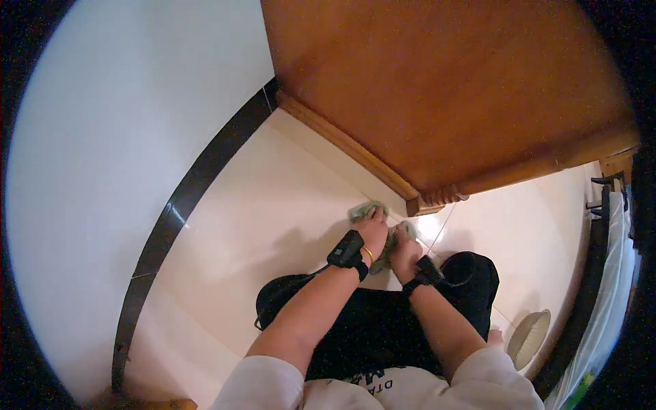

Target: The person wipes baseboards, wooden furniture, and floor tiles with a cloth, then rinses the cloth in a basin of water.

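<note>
A greenish-grey cloth [384, 263] is bunched on the pale tiled floor, close to the corner foot of a wooden cabinet. My left hand [372, 231] is closed on the upper left part of the cloth, pressing it on the floor. Right beside it, my right hand [406, 251] grips the cloth's right part. Both wrists wear black straps with small dark devices, and a gold bangle circles the left wrist. My dark-clothed knees are close behind the hands.
A large brown wooden cabinet [444, 89] stands ahead. At the left, a white wall [116, 137] meets the floor with a black skirting strip [179, 205]. A beige oval object [529, 339] lies at the lower right, near a dark rack edge with whitish plastic [608, 287].
</note>
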The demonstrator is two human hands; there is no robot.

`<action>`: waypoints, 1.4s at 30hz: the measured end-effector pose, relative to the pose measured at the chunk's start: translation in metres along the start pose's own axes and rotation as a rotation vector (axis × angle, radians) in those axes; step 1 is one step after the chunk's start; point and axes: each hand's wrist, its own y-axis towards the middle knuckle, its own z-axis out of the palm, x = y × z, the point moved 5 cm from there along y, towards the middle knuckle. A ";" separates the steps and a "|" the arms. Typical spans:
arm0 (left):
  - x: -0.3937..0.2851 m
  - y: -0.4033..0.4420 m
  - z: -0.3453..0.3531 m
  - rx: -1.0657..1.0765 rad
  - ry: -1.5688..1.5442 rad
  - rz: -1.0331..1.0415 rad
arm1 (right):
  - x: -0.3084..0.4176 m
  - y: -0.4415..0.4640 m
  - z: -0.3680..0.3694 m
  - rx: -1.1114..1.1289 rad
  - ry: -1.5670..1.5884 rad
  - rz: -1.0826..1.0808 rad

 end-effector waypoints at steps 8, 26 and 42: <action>-0.007 -0.025 -0.052 -0.269 -0.921 -0.604 | 0.061 0.035 -0.084 -0.579 -0.306 -0.655; -0.035 0.007 -0.003 -0.109 -1.295 -0.661 | 0.033 0.008 -0.095 -0.392 -0.247 -0.350; -0.064 0.008 -0.044 -0.060 -1.328 -0.314 | 0.033 -0.034 -0.173 -0.569 -0.161 -0.709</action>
